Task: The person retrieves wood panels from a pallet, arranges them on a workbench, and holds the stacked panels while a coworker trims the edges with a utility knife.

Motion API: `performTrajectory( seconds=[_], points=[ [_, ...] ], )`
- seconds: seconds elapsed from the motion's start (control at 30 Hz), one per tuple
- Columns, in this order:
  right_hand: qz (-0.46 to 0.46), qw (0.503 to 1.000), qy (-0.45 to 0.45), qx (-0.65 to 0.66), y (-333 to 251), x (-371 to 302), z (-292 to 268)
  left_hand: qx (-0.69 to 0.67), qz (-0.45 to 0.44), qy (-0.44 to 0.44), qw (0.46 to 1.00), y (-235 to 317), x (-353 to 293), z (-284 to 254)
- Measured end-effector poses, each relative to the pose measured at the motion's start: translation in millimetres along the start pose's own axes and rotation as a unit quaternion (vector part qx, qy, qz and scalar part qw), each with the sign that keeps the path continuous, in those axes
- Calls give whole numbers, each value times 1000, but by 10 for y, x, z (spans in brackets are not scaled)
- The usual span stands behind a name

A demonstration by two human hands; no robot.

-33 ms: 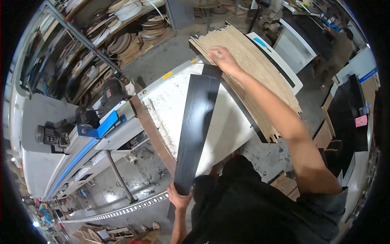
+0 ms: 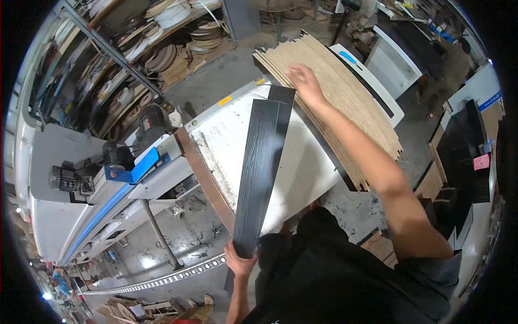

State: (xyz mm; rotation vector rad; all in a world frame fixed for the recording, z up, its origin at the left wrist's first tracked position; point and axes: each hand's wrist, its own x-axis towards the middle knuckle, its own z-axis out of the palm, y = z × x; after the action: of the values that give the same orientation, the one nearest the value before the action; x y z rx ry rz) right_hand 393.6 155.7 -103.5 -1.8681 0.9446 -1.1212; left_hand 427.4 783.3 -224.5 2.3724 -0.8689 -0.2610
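Black board point(image 2: 258, 167): laid slantwise over the white table point(image 2: 307, 173), its near end overhanging the edge.
Second dark board point(image 2: 281, 94): mostly hidden underneath, its far end exposed.
Left hand point(image 2: 240, 262): the near end is gripped between thumb and fingers; the underside is concealed.
Right hand point(image 2: 307, 87): blurred fingers are loosely parted, nothing seen held; contact with the stacked tan panels point(image 2: 353, 97) cannot be told.
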Motion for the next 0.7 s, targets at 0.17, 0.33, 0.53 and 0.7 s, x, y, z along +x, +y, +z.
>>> performTrajectory(
  seconds=[0.17,0.33,0.53,0.7],
  points=[
    [300,930,-154,147,501,-1999,271,-98,29,10,995,122,672,377],
    [456,759,-384,262,651,-3617,722,-168,-22,-34,985,535,1973,1120],
    [393,863,-229,221,602,-3407,583,-356,-130,-115,918,1359,3048,2290],
    [202,965,-167,-24,905,-3058,-268,-515,-201,-196,810,2115,2789,3156]
  ],
)
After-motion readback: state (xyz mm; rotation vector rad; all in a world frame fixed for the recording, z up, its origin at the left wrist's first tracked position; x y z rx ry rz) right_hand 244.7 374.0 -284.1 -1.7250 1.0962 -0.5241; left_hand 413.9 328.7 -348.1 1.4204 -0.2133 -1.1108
